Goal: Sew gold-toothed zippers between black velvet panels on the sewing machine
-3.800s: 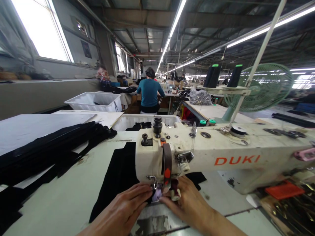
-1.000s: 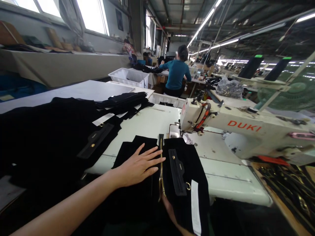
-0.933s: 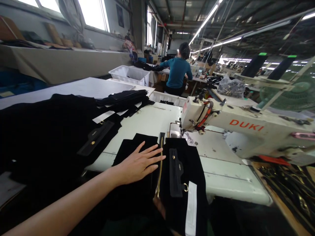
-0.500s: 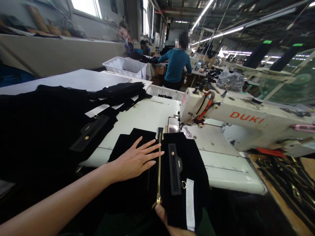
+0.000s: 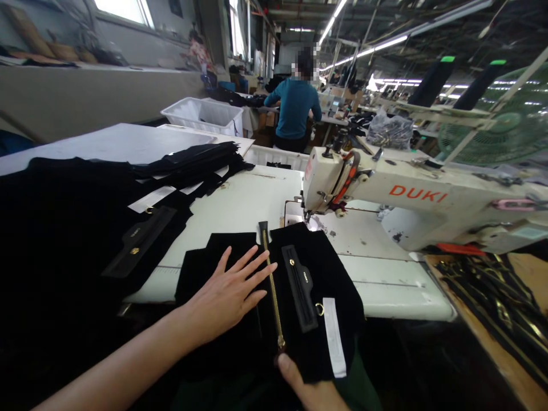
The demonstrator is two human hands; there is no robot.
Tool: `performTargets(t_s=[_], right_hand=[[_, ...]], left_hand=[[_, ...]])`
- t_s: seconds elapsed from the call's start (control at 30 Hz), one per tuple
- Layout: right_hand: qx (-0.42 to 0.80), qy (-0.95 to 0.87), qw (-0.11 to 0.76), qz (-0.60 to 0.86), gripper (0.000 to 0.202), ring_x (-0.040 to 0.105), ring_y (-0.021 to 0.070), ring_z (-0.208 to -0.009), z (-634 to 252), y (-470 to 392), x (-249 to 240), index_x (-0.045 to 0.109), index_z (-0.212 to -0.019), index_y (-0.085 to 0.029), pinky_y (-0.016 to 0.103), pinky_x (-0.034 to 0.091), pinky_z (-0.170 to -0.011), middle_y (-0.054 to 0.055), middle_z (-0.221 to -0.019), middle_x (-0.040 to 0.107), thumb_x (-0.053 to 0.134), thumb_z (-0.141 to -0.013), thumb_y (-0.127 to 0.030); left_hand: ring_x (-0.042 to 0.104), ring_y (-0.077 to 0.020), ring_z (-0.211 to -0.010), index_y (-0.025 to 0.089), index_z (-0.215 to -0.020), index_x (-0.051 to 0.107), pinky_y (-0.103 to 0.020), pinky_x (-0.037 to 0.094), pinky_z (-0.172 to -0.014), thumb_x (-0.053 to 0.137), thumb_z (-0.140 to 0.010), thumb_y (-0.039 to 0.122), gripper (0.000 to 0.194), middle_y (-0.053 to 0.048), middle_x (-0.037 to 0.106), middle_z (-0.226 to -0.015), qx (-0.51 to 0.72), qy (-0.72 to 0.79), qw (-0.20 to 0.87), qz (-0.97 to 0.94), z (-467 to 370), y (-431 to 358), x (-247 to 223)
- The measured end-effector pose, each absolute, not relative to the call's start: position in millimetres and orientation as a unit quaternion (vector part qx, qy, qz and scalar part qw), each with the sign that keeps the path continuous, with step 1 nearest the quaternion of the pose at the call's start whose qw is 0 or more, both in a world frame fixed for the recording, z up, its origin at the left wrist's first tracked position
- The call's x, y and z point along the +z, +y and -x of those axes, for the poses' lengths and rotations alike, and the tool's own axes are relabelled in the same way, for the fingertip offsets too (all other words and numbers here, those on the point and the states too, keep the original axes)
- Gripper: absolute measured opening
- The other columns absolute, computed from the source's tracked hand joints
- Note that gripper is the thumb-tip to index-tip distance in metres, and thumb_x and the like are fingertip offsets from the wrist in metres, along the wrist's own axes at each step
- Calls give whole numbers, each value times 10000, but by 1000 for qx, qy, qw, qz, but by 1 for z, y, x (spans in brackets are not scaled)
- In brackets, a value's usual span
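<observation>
My left hand (image 5: 233, 291) lies flat with fingers spread on a black fabric piece (image 5: 334, 257), its fingertips reaching over a gold-toothed zipper (image 5: 274, 297). At the zipper's near end, by the gold slider (image 5: 281, 344), my right hand (image 5: 306, 379) grips the zipper and fabric edge, thumb on top; its other fingers are hidden underneath. Right of the zipper the fabric carries a dark zipped pocket patch (image 5: 299, 288), a gold ring (image 5: 319, 309) and a white strip (image 5: 334, 337). The far edge of the fabric lies close to the sewing machine's needle area (image 5: 306, 217).
The sewing machine (image 5: 411, 188) stands to the right. Black fabric pieces (image 5: 55, 228) are stacked at the left. More zippers (image 5: 496, 302) lie in a box at the right. Beyond are white bins (image 5: 205, 117) and a person in a teal top (image 5: 298, 108).
The fabric and zipper have turned slightly: the far end has swung left, the near end right. Both hands keep their places on the piece. The view has shifted a little to the right.
</observation>
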State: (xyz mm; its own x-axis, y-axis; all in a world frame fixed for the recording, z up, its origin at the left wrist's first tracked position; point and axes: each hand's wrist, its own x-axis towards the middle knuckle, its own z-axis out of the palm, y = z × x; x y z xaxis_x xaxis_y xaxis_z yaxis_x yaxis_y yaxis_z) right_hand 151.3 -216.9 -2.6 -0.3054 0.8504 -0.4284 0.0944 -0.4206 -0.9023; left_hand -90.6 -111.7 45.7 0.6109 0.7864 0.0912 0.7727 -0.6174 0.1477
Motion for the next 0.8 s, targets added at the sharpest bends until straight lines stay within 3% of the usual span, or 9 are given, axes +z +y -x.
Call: performTargets(t_s=[0.1, 0.2, 0.33, 0.4, 0.53, 0.67, 0.8], right_hand=[[648, -442, 295, 545, 700, 563, 330, -1190, -149, -206, -11, 720, -1132, -193, 463, 352, -1093, 106, -1099, 685, 477, -865, -793], [614, -478, 340, 528, 747, 629, 294, -1005, -147, -202, -3, 750, -1023, -176, 399, 453, -958, 89, -947, 700, 352, -910, -798], [602, -476, 380, 516, 680, 618, 282, -1061, -148, -199, 7, 758, -991, -197, 359, 432, -967, 75, -977, 718, 355, -951, -743], [615, -463, 382, 511, 695, 622, 284, -1054, -147, -198, 4, 750, -1010, -190, 366, 452, -927, 85, -993, 718, 349, -946, -754], [658, -420, 416, 466, 653, 639, 270, -977, -143, -196, -9, 686, -1049, -161, 370, 475, -849, 94, -994, 701, 524, -866, -766], [709, -344, 455, 414, 589, 638, 254, -999, -139, -193, -12, 624, -1041, -180, 366, 462, -899, 57, -1005, 678, 790, -717, -643], [736, -329, 462, 370, 511, 628, 204, -896, -137, -189, -4, 633, -961, -174, 321, 461, -846, 13, -891, 637, 854, -682, -540]], left_hand=[[348, -401, -1421, 169, -1499, 429, -717, 117, -1122, 315, -1070, 424, 512, -191, 422, -1527, 85, 480, -45, -872, 89, -129, 42], [515, -434, -1285, 40, -1360, 575, -686, 250, -1104, 213, -1056, 515, 671, -286, 591, -1318, 92, 491, -119, -858, 93, -138, 42], [583, -412, -1206, 55, -1324, 598, -573, 489, -990, 192, -1046, 556, 702, -281, 585, -1294, 109, 474, -152, -861, 101, -139, 40], [584, -411, -1205, 59, -1353, 557, -539, 545, -935, 190, -1044, 565, 697, -286, 546, -1334, 112, 474, -162, -858, 104, -140, 36], [568, -427, -1224, 70, -1410, 448, -547, 555, -920, 188, -1042, 557, 663, -293, 520, -1349, 95, 469, -169, -862, 108, -141, 29], [533, -428, -1267, 136, -1487, 309, -548, 549, -921, 215, -1036, 555, 623, -267, 501, -1380, 82, 479, -154, -860, 108, -140, 25], [523, -435, -1271, 165, -1512, 279, -563, 539, -905, 247, -1030, 552, 619, -249, 524, -1371, 90, 482, -137, -860, 108, -140, 25]])
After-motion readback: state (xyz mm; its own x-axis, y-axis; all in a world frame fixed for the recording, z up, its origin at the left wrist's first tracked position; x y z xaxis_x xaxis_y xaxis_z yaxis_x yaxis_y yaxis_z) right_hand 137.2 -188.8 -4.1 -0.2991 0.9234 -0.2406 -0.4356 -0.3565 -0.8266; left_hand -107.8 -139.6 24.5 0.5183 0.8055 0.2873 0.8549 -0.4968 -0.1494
